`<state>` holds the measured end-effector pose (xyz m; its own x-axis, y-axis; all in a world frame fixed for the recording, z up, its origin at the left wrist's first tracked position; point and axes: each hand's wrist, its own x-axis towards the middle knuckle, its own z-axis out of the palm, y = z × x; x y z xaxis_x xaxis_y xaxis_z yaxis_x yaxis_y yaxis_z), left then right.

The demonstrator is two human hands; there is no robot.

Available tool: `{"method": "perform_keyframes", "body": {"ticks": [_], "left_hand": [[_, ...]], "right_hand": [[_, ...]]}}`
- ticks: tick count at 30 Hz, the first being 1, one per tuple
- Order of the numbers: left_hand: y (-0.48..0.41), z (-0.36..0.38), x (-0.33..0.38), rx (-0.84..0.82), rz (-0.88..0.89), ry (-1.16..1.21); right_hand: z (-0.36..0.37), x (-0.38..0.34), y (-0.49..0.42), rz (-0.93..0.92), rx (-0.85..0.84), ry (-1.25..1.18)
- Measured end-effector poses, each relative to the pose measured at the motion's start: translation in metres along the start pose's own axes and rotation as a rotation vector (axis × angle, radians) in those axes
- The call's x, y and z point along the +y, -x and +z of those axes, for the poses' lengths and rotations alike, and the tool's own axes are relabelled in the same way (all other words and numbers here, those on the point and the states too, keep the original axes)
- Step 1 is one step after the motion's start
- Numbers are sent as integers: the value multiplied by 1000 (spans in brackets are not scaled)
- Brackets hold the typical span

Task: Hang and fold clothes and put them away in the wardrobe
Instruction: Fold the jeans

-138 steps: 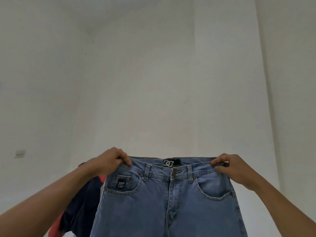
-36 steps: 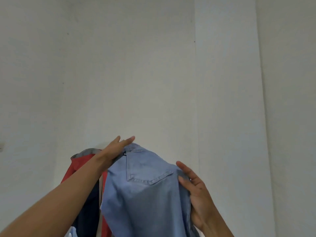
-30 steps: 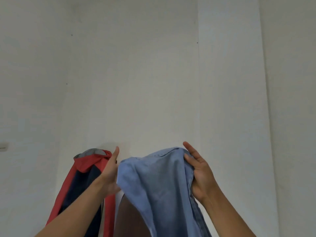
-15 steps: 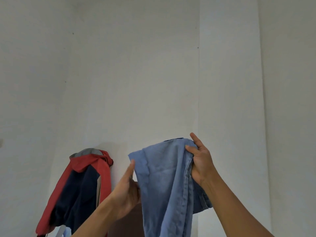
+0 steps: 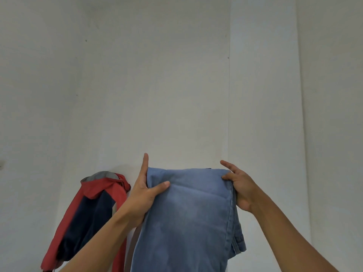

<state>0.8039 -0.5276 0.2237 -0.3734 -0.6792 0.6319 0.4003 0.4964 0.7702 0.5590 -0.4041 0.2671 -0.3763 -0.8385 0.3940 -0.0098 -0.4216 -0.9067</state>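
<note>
I hold a pair of light blue jeans (image 5: 188,213) up in front of a white wall, folded over so the fold runs along the top. My left hand (image 5: 144,191) pinches the top left corner, thumb on the front and fingers behind the cloth. My right hand (image 5: 238,185) grips the top right corner, thumb on the front and index finger sticking out. The jeans hang straight down and leave the frame at the bottom.
A red and navy jacket (image 5: 92,213) with a grey collar hangs on the white wall (image 5: 157,85) to the left of the jeans. A vertical wall edge (image 5: 228,95) runs down behind my right hand.
The jeans went from spread by the waistband to folded in half. In the last half second my left hand rose from under the cloth to its top left corner, stretching the fold flat.
</note>
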Motion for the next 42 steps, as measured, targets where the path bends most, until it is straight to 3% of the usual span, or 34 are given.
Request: {"method": "perform_keyframes", "body": {"ticks": [3, 6, 10, 12, 15, 19, 21, 23, 26, 28, 32, 34, 37, 40, 42], "left_hand": [[-10, 6, 8, 65, 49, 16], [-16, 9, 9, 134, 62, 70], [-20, 3, 4, 85, 30, -22], [-24, -3, 9, 40, -15, -60], [-30, -10, 20, -2, -26, -235], [-34, -15, 26, -7, -58, -520], [-34, -13, 28, 15, -133, -438], [-33, -10, 30, 76, -216, -175], [-30, -11, 25, 39, -259, 94], [-27, -12, 14, -49, -269, 63], [-22, -8, 8, -97, -239, -378], [-24, -8, 10, -80, -279, -292], [-22, -9, 3, -55, -285, -85], [-14, -6, -3, -102, -229, 0], [-17, -5, -2, -98, -175, -33]], "right_hand": [[-1, 8, 8, -43, -59, -35], [3, 25, 20, -27, -182, 146], [-3, 25, 11, -121, 24, 1], [-7, 26, 8, -103, -6, -107], [-6, 32, 8, -142, -74, 47], [6, 28, 4, -198, -9, 142], [8, 28, 2, -199, 13, 90], [3, 29, 4, -164, -14, 56], [-6, 32, 7, -65, -100, 197], [-5, 31, 8, -86, -30, 192], [3, 38, 6, -61, 27, 32], [-1, 49, 9, -20, -20, -18], [-8, 61, 13, 48, -181, 157], [-6, 51, 12, -21, -90, 250], [-8, 42, 11, -42, -36, 135]]}}
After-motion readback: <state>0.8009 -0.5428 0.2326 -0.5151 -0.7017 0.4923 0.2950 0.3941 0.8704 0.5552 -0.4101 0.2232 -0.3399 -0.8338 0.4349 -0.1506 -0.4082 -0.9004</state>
